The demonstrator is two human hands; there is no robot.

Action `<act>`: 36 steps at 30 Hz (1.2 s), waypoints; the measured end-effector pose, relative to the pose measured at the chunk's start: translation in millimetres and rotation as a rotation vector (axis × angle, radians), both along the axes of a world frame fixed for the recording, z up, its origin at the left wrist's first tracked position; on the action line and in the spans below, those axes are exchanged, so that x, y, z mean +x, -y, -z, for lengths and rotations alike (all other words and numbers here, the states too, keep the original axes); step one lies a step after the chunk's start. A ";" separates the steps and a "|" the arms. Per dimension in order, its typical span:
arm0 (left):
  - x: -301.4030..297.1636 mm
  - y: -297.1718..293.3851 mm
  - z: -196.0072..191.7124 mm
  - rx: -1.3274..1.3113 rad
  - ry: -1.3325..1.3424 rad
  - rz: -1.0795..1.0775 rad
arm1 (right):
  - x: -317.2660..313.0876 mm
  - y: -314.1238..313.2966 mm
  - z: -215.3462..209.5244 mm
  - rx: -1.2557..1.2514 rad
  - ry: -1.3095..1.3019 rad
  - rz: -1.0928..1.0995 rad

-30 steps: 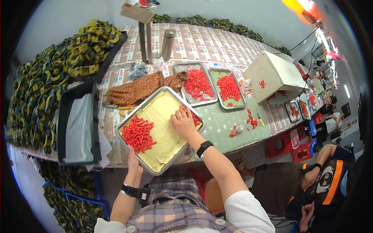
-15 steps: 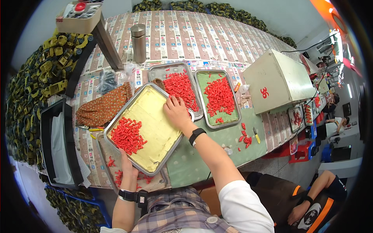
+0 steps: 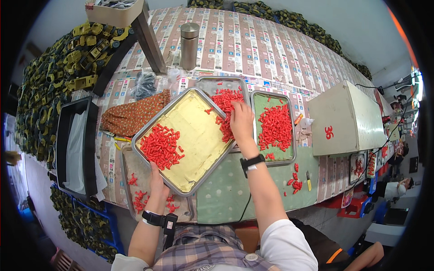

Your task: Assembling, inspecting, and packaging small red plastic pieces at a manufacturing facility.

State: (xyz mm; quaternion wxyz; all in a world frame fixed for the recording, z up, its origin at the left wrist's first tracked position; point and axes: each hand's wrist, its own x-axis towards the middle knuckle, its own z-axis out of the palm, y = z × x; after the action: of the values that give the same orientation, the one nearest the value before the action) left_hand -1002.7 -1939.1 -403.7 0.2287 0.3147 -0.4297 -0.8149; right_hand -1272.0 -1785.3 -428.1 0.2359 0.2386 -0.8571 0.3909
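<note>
My left hand [image 3: 159, 184] grips the near-left rim of a metal tray [image 3: 181, 193] with a yellow lining. The tray is tilted at an angle across the table, its far-right corner overlapping another tray. A heap of small red plastic pieces [image 3: 161, 147] lies in its left part. My right hand [image 3: 242, 122] is over the grey tray [image 3: 203, 82] behind, its fingers curled onto red plastic pieces [image 3: 226, 97] there; the fingertips are partly hidden. Some red pieces sit along the yellow tray's right edge. To the right stands a green-lined tray [image 3: 289, 156] with more red pieces.
A steel flask [image 3: 189, 47], a brown patterned cloth [image 3: 135, 113] and a black bin [image 3: 90, 149] stand around the work area. At right are a pale metal box [image 3: 343, 122], a knife [image 3: 308, 180] and loose red pieces [image 3: 296, 185]. Another tray [image 3: 129, 180] lies under the yellow-lined one.
My right hand has moved right from the yellow-lined tray's far edge onto the red pieces in the grey tray. The left hand keeps its grip. The whole view has shifted.
</note>
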 end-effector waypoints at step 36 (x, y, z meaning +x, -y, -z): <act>22.2 -0.3 -22.0 0.010 0.072 -0.079 | 58.1 19.2 9.3 0.358 0.302 -0.595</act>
State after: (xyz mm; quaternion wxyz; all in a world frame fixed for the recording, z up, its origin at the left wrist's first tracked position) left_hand -980.5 -1938.8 -381.6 0.2434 0.3617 -0.4210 -0.7954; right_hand -1213.9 -1804.5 -437.4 -0.0625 0.4541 -0.8302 0.3174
